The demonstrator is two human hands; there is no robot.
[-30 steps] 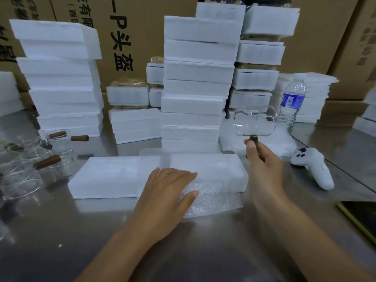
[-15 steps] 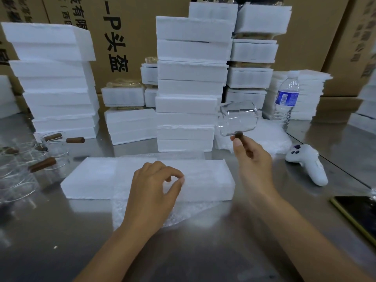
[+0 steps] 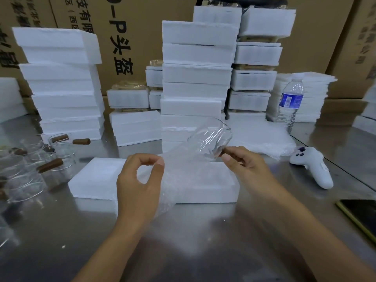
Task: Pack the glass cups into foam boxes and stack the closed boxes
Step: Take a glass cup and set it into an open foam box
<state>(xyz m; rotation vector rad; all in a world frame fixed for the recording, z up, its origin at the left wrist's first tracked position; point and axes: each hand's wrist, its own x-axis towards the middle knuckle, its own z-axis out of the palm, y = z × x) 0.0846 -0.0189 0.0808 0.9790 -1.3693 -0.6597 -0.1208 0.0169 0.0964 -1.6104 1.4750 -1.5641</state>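
Observation:
A clear glass cup (image 3: 211, 139) with a brown wooden handle hangs tilted above the flat foam box (image 3: 97, 178) on the steel table. My right hand (image 3: 244, 165) pinches the cup by its handle. My left hand (image 3: 140, 180) pinches the top edge of a bubble wrap sheet (image 3: 179, 176) and holds it up against the cup; the sheet drapes over the box. Several more glass cups with brown handles (image 3: 50, 157) stand at the left.
Tall stacks of white foam boxes (image 3: 195, 82) rise behind the work spot, with another stack (image 3: 61, 84) at the left. A water bottle (image 3: 290, 104), a white controller (image 3: 313, 167), a pile of bubble wrap (image 3: 262, 137) and a dark phone (image 3: 360, 216) lie to the right.
My left hand went from lying flat on the bubble wrap to pinching its edge and lifting it. My right hand brought the cup down and left, towards the raised sheet.

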